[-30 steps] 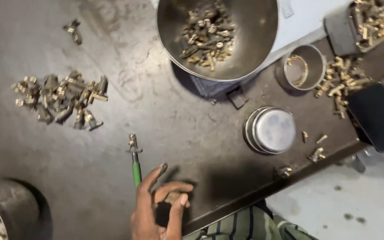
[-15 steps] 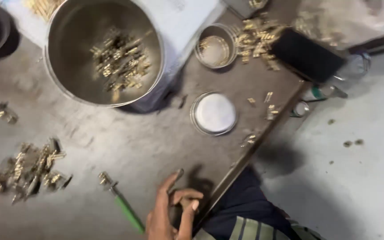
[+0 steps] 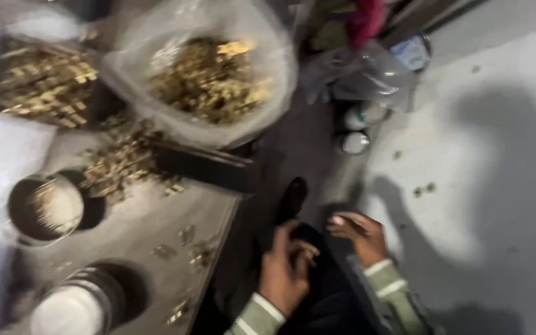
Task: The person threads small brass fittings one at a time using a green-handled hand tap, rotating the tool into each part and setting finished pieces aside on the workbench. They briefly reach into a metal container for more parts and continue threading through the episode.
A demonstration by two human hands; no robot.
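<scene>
Two hands sit low in a blurred view from above, past the right edge of a dark counter [image 3: 156, 236] and over the person's dark lap. Left hand [image 3: 286, 263] is curled with fingers bent inward; whether it pinches anything cannot be told through the blur. Right hand [image 3: 358, 236], just beside it and apart, has fingers loosely bent, nothing visible in it. Both wrists wear pale green striped sleeves [image 3: 262, 313]. On the counter to the left lie scattered small brass pieces [image 3: 119, 161], a round metal cup [image 3: 44, 208] and a white-topped round tin [image 3: 75, 304] at the near edge. Farther off, a clear plastic bag [image 3: 212, 74] full of brass pieces rests beside a dark tray [image 3: 41, 77] of more. Two white-capped bottles [image 3: 358, 127] stand on the grey floor [image 3: 497, 155] to the right
</scene>
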